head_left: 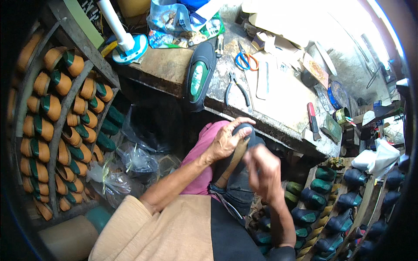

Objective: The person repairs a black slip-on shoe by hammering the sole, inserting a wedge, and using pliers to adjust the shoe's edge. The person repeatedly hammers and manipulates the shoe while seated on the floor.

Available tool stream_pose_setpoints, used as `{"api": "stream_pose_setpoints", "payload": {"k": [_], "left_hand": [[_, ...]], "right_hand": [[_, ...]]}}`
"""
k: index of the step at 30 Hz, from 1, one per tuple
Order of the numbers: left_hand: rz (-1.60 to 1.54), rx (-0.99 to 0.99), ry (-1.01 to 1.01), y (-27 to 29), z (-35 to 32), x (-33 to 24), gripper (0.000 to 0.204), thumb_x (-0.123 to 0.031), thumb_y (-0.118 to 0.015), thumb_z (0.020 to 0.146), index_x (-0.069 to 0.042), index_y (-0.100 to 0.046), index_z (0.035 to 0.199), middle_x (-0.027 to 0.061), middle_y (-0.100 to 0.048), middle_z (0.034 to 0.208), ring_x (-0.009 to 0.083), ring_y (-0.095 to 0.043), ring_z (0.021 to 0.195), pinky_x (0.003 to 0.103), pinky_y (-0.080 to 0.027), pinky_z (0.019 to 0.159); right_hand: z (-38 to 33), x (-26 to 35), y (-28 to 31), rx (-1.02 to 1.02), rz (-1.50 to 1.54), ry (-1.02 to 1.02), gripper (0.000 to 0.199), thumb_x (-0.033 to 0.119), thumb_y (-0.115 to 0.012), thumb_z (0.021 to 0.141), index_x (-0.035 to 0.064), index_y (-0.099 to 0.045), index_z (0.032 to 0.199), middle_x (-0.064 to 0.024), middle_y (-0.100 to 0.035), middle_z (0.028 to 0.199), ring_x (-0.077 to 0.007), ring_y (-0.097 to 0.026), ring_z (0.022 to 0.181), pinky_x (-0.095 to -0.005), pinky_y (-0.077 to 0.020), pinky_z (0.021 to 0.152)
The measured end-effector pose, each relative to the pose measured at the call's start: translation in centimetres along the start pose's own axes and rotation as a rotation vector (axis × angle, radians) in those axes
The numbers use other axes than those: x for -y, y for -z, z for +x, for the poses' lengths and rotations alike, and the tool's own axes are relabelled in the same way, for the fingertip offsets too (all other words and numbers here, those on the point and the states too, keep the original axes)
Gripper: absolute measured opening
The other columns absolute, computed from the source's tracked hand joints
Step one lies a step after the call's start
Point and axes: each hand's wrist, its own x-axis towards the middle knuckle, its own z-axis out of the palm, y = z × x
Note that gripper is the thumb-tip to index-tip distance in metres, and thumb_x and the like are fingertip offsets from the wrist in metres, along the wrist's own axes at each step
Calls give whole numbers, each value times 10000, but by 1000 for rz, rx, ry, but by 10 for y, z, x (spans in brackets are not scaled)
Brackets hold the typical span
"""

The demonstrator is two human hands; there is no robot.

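Note:
A dark shoe with a tan underside rests in my lap, tilted up toward the bench. My left hand grips its dark toe end, with the thumb pressed over the edge. Close to the shoe's right side is my right hand, its fingers curled in and blurred by motion; whatever they hold, if anything, is hidden. A second black shoe with a green shoe last inside lies at the bench's front edge.
The worn workbench carries pliers, scissors and a red-handled knife. A rack of tan shoes stands left; dark shoes on green lasts fill racks at right. Plastic bags lie between rack and bench.

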Motion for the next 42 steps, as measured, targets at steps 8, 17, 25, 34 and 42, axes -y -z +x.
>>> {"api": "stream_pose_setpoints", "payload": {"k": [8, 17, 25, 34, 42], "left_hand": [[-65, -175, -86, 32, -48, -16, 347, -315, -590, 1222, -39, -748, 1361, 62, -736, 1255, 151, -666, 1166, 324, -518, 1081], [-150, -146, 11, 58, -50, -15, 553, -424, -392, 1280, -22, -764, 1363, 73, -760, 1311, 170, -669, 1265, 348, -473, 1178], [-30, 134, -82, 63, -46, -27, 645, -586, -566, 1184, -81, -594, 1585, 116, -638, 1513, 245, -571, 1458, 415, -402, 1280], [95, 390, -45, 33, -28, -34, 1133, -433, -1049, 792, -153, -458, 1716, 149, -510, 1683, 317, -457, 1609, 466, -335, 1372], [150, 309, -6, 26, -33, -33, 970, -348, -1022, 863, -174, -520, 1674, 127, -611, 1563, 266, -601, 1457, 420, -483, 1249]], "right_hand": [[210, -98, -79, 4, -617, -129, 624, 488, -661, 1086, -121, -797, 1077, -371, -748, 1142, -535, -709, 1054, -587, -591, 933], [206, -124, -100, -213, -341, -320, 373, 279, -753, 1042, -66, -768, 902, -155, -644, 794, -352, -676, 704, -475, -578, 711], [52, -47, 24, -313, -146, -8, 242, 164, -751, 1093, -71, -775, 1040, -212, -662, 1431, -290, -698, 1112, -417, -559, 945], [-46, -15, 43, 386, 936, -654, 428, 232, -651, 1187, -93, -711, 1459, -148, -760, 1420, -192, -729, 1250, -362, -580, 1108], [-64, -32, 6, 305, 1060, -661, 514, 332, -607, 1209, -144, -719, 1368, -256, -786, 1295, -386, -795, 1232, -530, -621, 1106]]}}
